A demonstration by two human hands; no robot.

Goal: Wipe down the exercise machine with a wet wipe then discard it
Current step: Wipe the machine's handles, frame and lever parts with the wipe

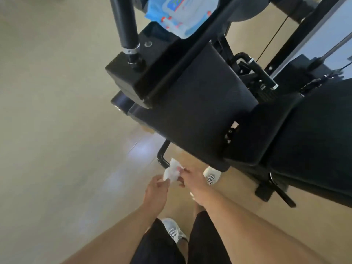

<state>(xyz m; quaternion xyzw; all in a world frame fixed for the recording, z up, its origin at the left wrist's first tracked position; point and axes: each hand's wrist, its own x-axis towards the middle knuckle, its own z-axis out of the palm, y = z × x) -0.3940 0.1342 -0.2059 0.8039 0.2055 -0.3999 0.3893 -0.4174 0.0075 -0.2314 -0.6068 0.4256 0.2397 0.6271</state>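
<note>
Pale beige floor (pixel 57 111), smooth, with a bluish glare patch just in front of the hands. Landmark for all positions: the black seat pad (pixel 200 111) of the exercise machine (pixel 304 140).

Nearest the camera: two bare forearms, black shorts, and one light sneaker (pixel 174 230) between the legs. A second sneaker (pixel 211 175) stands just under the near corner of the seat pad.

Left hand (pixel 155 191) and right hand (pixel 192 184) are brought together below the near corner of the seat pad, both pinching a crumpled white wet wipe (pixel 172 171) between fingertips. The wipe is held in the air, clear of the machine; frame is blurred, so the exact grip of each finger is uncertain.

Beyond the seat pad, on its far side: a blue wipes packet (pixel 181 14) rests on the machine's black block. Left of that packet, a black padded post (pixel 123 23) rises from the block.
</note>
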